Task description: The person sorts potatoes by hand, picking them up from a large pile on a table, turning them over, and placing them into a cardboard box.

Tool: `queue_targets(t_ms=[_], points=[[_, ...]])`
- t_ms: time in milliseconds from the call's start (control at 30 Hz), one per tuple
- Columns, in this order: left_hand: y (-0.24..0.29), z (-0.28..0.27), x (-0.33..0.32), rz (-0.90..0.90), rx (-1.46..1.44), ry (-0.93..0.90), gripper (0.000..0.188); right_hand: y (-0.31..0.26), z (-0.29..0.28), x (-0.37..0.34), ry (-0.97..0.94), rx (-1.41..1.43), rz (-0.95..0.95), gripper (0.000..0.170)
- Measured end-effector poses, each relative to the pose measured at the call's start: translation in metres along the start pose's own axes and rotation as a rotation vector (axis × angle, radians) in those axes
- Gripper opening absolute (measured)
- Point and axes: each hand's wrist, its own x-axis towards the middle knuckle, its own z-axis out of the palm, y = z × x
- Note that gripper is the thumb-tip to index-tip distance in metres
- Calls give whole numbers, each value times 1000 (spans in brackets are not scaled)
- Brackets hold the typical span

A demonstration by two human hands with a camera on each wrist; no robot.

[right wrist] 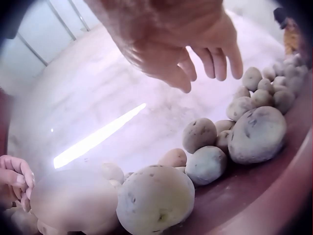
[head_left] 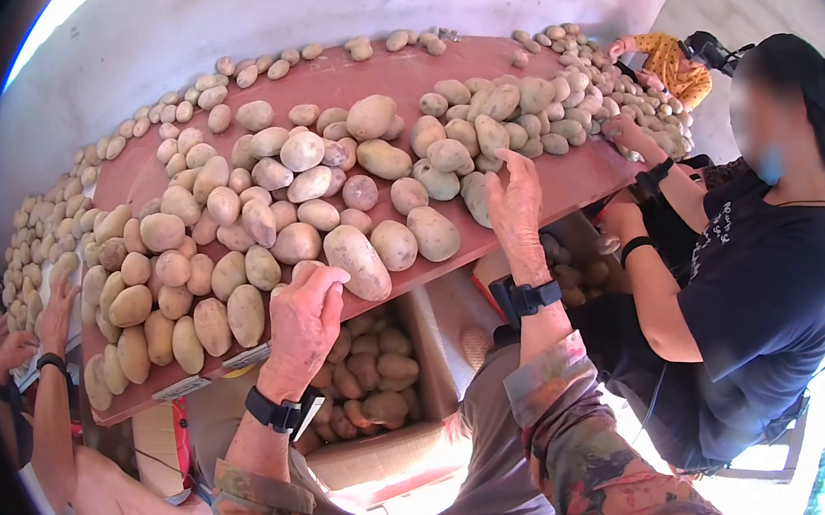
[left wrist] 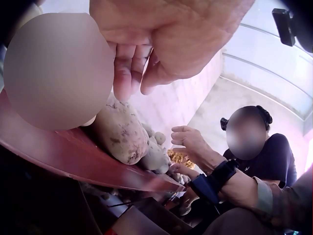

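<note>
Many potatoes lie spread and heaped across a reddish-brown tabletop (head_left: 472, 60). My left hand (head_left: 303, 314) is at the near edge, its loosely bent fingertips right at a long pale potato (head_left: 358, 263). In the left wrist view, the thumb and fingers of this left hand (left wrist: 161, 44) hang down with nothing between them, over a brown-marked potato (left wrist: 122, 132). Farther right, my right hand (head_left: 516, 206) hovers beside a greenish potato (head_left: 476, 199) with relaxed fingers. The right wrist view shows that right hand (right wrist: 181, 44) above the heap, holding nothing.
Below the table edge stands a cardboard box (head_left: 433, 356) of potatoes. At right sits a person in a dark shirt (head_left: 765, 261), one arm reaching to the table. Another person's hand (head_left: 58, 310) is among potatoes at left. Someone in yellow (head_left: 674, 64) sits at the far right.
</note>
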Motion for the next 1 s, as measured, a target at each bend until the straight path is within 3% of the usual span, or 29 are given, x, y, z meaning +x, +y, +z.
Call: queue_targets(t_ms=[200,267,300,733,900,1000], points=[[2,5,-1,68,14,-24,9,-4,35,12,13,-52,-118,58],[6,5,-1,13,46,-48,10,-10,47,15,-83,-124,-110,57],[7,5,0,24,33,-35,10,-14,47,18,-217,-137,-38,57],[4,11,-1,6,17,-78,9,-5,64,22,-133,-68,-70,53],[6,9,-2,17,39,-86,10,-13,45,34,89,29,-93,51],[7,9,-2,8,26,-85,11,-6,49,34,103,34,-100,48]])
